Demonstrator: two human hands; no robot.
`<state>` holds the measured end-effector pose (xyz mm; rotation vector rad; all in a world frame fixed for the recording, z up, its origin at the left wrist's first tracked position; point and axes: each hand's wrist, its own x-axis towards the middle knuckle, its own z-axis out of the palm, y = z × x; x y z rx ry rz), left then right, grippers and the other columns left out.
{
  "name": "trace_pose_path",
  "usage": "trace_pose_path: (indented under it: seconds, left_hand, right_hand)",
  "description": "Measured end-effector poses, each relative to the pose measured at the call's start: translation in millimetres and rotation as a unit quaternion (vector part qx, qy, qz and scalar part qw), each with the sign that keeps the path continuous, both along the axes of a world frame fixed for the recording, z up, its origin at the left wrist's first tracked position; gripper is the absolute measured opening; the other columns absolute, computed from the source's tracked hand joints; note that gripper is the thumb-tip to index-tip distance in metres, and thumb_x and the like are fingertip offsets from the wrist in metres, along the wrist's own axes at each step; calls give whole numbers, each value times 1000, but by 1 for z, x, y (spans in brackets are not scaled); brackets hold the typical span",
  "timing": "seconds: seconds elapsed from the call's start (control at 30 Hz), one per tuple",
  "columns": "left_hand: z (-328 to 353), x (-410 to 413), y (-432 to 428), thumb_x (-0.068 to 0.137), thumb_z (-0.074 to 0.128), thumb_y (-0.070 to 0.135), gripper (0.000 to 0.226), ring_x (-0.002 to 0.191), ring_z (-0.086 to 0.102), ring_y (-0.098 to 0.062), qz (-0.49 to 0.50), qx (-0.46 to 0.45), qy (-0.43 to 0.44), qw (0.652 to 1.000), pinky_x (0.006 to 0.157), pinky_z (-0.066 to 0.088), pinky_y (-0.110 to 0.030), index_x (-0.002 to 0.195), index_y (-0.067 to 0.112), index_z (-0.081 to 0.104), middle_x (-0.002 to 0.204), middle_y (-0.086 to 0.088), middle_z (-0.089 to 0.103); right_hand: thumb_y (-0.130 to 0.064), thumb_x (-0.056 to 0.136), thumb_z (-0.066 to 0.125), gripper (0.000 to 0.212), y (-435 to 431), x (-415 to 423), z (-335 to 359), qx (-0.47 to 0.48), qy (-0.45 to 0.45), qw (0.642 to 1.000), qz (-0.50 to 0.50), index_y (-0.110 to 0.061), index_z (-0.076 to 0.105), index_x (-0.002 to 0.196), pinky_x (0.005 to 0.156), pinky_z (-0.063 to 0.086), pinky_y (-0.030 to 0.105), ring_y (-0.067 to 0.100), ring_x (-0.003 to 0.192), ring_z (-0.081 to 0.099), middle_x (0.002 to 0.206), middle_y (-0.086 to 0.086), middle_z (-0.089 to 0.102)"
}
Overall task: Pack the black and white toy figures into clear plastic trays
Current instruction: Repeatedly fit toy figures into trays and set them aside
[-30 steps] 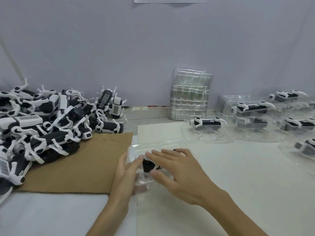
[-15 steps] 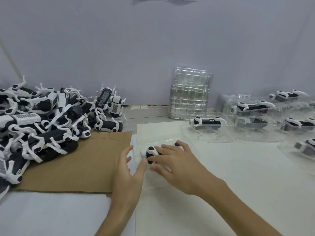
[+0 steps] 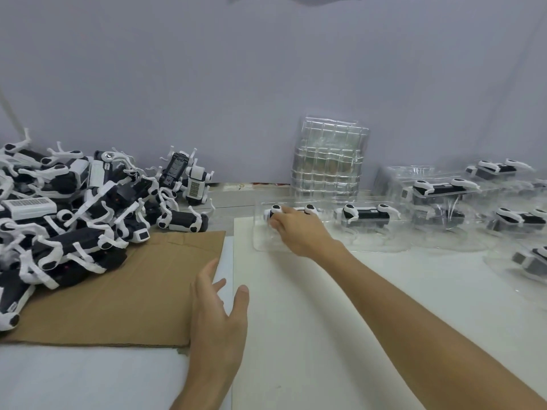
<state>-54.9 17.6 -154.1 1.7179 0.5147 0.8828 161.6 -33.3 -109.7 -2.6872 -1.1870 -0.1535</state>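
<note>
My right hand [image 3: 299, 232] reaches forward, its fingers curled over a black and white toy figure [image 3: 309, 209] that lies in a clear plastic tray [image 3: 263, 244] on the white sheet. This tray sits just left of another packed tray [image 3: 367, 216]. Nearer to me, my left hand [image 3: 219, 309] is at the cardboard's right edge, fingers spread and holding nothing. A large pile of loose toy figures [image 3: 74, 208] covers the left of the table.
A brown cardboard sheet [image 3: 133, 291] lies under and in front of the pile. A stack of empty clear trays [image 3: 328, 164] stands against the back wall. Several packed trays [image 3: 444, 187] crowd the right side. A white sheet [image 3: 325, 321] covers the near table.
My right hand has moved the tray with its figure away from me, up beside the packed trays. My left hand let go of the tray and stayed near, now spread open.
</note>
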Motion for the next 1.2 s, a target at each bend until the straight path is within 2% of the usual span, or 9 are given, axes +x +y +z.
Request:
trace_pose_path:
  seconds: [0.07, 0.2, 0.33, 0.53, 0.7, 0.83, 0.97, 1.07, 1.2]
  left_hand:
    - [0, -1, -1, 96, 57, 14, 48, 121, 50, -5, -2, -3, 3, 1000, 100, 42, -34, 128, 41, 34, 114, 48, 33]
    - [-1, -2, 0, 96, 57, 15, 49, 119, 54, -11, 4, -11, 2, 1000, 98, 42, -35, 128, 42, 32, 126, 26, 39]
    - [0, 0, 0, 97, 56, 13, 48, 118, 54, -10, 0, -16, 4, 1000, 97, 42, -34, 130, 38, 33, 125, 28, 37]
    - [1, 2, -6, 97, 56, 11, 51, 118, 52, -10, -22, -21, 10, 999, 104, 43, -41, 139, 30, 36, 127, 24, 36]
    - [7, -2, -5, 97, 53, 6, 45, 118, 53, -2, 30, 15, -44, 998, 94, 41, -29, 130, 34, 40, 126, 23, 43]
    - [12, -8, 0, 99, 50, 7, 41, 113, 54, 5, 70, 7, -102, 992, 87, 41, -19, 130, 32, 44, 127, 21, 45]
    - [13, -9, -5, 100, 49, 11, 36, 108, 53, 13, 53, 3, -93, 994, 81, 41, -15, 127, 33, 43, 123, 31, 42]
    - [11, -8, -11, 100, 49, 11, 35, 107, 54, 13, 28, -5, -79, 996, 82, 40, -17, 125, 34, 43, 123, 29, 41]
    - [11, -6, -12, 100, 50, 11, 33, 106, 56, 10, 23, -3, -68, 997, 81, 40, -16, 124, 34, 44, 126, 16, 41]
  right_hand:
    - [-32, 108, 26, 38, -10, 6, -1, 5, -7, 1000, -3, -21, 61, 117, 106, 30, 43, 27, 107, 58, 123, 3, 56]
    - [-31, 108, 27, 38, -22, 19, -1, 10, -8, 1000, -6, -21, 62, 116, 102, 28, 38, 27, 106, 57, 125, 3, 56]
    - [-32, 108, 25, 40, -29, 27, -5, 8, -4, 1000, -7, -21, 62, 117, 110, 23, 43, 26, 110, 57, 131, 2, 54]
    - [-30, 108, 30, 33, -34, 5, -3, 24, 1, 998, 55, -22, 61, 116, 109, 27, 46, 22, 104, 55, 115, -1, 54]
    - [-32, 107, 35, 30, -38, -54, -3, 53, -48, 988, 135, -21, 63, 111, 82, 28, 33, 21, 89, 51, 101, -1, 55]
    - [-36, 105, 33, 30, -83, -94, -7, 65, -33, 987, 142, -27, 61, 109, 91, 31, 29, 16, 97, 45, 110, -6, 55]
    - [-48, 101, 39, 30, -148, -94, -2, 93, 5, 994, 58, -32, 65, 103, 93, 21, 19, 7, 118, 46, 127, -18, 55]
    - [-68, 84, 49, 41, -191, -81, 0, 111, -16, 991, -76, -31, 65, 88, 96, 27, 25, 4, 117, 49, 122, -27, 54]
    - [-51, 78, 73, 30, -231, -61, -6, 133, -76, 971, -182, -24, 63, 81, 99, 32, 36, 18, 113, 58, 115, -10, 65]
